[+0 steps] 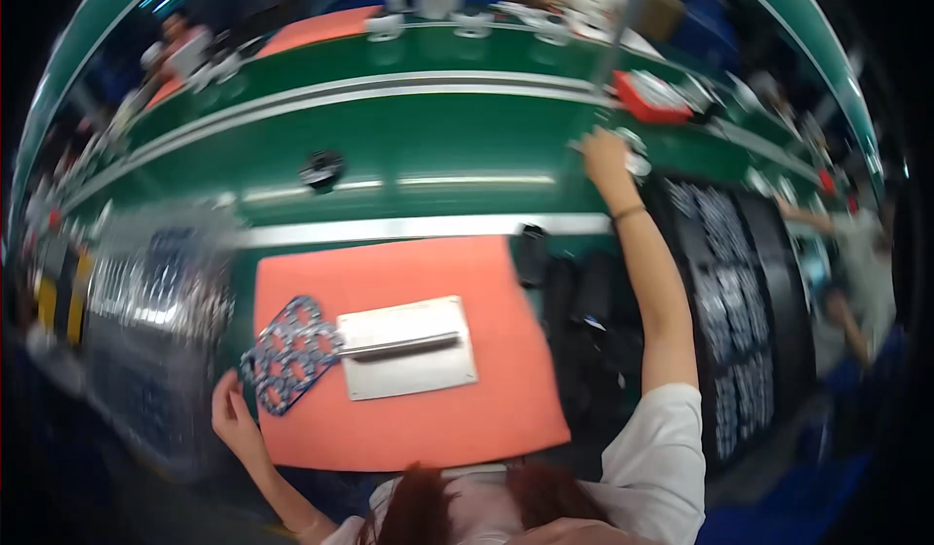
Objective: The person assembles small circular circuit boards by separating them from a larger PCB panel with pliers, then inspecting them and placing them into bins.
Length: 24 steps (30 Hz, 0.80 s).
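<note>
My right arm stretches far forward over the green conveyor belt point(457, 146). My right hand point(605, 154) has its fingers bunched together there, beside a blurred white round part point(635, 154); what it grips is hidden. At the left edge of the orange mat point(409, 438) hovers my left hand point(235, 417), fingers apart and nothing seen in them. Closest to it is a blue-edged panel point(292, 355) with a dense grey-and-white pattern and several holes. That panel touches or overlaps a flat silver metal plate point(413, 380), which has a raised bar handle point(404, 345) across it.
A dark round part point(321, 169) lies on the belt. Clear plastic trays point(161, 321) are stacked at left, black trays of small parts point(730, 321) at right. Dark objects point(579, 297) sit beside the mat. A red bin point(652, 97) stands beyond; people work across the belt.
</note>
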Each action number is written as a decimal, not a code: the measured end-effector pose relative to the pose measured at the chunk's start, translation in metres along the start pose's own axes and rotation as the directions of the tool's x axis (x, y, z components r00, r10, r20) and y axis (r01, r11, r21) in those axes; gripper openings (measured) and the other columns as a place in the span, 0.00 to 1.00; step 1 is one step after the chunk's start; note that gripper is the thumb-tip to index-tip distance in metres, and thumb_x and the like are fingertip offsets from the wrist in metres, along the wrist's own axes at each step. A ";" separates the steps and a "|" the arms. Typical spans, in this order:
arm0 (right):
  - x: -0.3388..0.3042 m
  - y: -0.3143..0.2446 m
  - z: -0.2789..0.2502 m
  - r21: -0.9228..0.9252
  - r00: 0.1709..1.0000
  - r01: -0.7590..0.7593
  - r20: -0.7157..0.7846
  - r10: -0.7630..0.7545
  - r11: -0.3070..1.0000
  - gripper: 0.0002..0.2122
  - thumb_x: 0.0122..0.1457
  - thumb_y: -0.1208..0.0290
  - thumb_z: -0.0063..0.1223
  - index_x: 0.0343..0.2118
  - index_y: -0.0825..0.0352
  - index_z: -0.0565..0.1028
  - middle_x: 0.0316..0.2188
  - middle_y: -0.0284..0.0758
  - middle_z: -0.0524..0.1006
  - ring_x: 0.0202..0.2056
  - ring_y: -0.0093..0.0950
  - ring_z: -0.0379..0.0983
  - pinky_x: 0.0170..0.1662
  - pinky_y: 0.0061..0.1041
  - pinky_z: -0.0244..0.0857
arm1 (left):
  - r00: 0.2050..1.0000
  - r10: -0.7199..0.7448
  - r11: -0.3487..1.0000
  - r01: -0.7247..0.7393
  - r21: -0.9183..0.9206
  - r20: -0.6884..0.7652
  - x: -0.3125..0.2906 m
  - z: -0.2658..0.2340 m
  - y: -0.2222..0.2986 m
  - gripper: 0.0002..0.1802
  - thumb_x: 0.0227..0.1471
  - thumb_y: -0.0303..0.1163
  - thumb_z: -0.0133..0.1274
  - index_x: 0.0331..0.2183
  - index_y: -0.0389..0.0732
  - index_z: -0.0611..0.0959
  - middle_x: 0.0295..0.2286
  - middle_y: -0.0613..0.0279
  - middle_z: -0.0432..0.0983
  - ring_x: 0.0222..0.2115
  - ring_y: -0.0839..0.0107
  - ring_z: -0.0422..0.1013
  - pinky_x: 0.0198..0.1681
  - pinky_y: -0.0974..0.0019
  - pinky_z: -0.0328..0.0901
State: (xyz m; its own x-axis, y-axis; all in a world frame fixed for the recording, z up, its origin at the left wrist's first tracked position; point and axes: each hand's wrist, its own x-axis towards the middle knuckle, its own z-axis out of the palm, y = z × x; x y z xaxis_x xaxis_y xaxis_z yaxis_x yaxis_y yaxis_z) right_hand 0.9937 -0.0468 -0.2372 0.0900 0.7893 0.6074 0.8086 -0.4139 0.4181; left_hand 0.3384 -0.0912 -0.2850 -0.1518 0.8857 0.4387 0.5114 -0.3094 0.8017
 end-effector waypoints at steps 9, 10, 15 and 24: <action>-0.034 -0.023 0.077 -0.498 0.907 -0.205 0.226 0.354 0.842 0.07 0.56 0.67 0.42 0.31 0.58 0.74 0.25 0.29 0.76 0.29 0.28 0.74 0.31 0.33 0.63 | 0.774 0.610 0.377 -0.473 -0.796 -0.172 0.073 -0.090 0.114 0.09 0.46 0.38 0.54 0.23 0.49 0.70 0.29 0.63 0.55 0.31 0.67 0.55 0.31 0.68 0.57; -0.025 -0.036 0.062 -0.445 0.903 -0.229 0.235 0.360 0.866 0.07 0.56 0.67 0.42 0.32 0.58 0.73 0.26 0.29 0.75 0.30 0.28 0.74 0.32 0.34 0.63 | 0.786 0.591 0.391 -0.473 -0.789 -0.179 0.062 -0.112 0.112 0.09 0.46 0.38 0.54 0.23 0.49 0.71 0.29 0.63 0.55 0.31 0.67 0.55 0.32 0.68 0.57; 0.000 -0.097 0.003 -0.100 0.999 0.018 0.038 -0.014 0.995 0.04 0.51 0.70 0.45 0.28 0.62 0.71 0.27 0.36 0.73 0.30 0.35 0.72 0.32 0.36 0.61 | 0.861 0.489 0.353 -0.342 -0.871 -0.140 0.140 -0.081 0.135 0.09 0.46 0.39 0.54 0.22 0.49 0.72 0.29 0.64 0.56 0.31 0.68 0.56 0.34 0.67 0.57; 0.009 -0.260 -0.058 0.192 0.967 0.254 -0.048 -0.249 0.948 0.03 0.46 0.76 0.47 0.26 0.66 0.67 0.26 0.36 0.69 0.30 0.36 0.69 0.34 0.35 0.58 | 0.890 0.456 0.232 -0.091 -0.968 0.026 0.109 -0.073 0.147 0.08 0.47 0.40 0.53 0.22 0.48 0.75 0.28 0.66 0.59 0.31 0.70 0.58 0.37 0.65 0.58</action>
State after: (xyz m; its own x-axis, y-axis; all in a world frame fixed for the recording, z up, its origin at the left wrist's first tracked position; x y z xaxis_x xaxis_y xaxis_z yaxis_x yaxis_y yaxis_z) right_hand 0.7508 0.0415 -0.3015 -0.1425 0.8445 0.5162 0.9011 -0.1051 0.4206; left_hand 0.3351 -0.0651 -0.0895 0.1195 0.6560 0.7453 -0.6869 -0.4874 0.5392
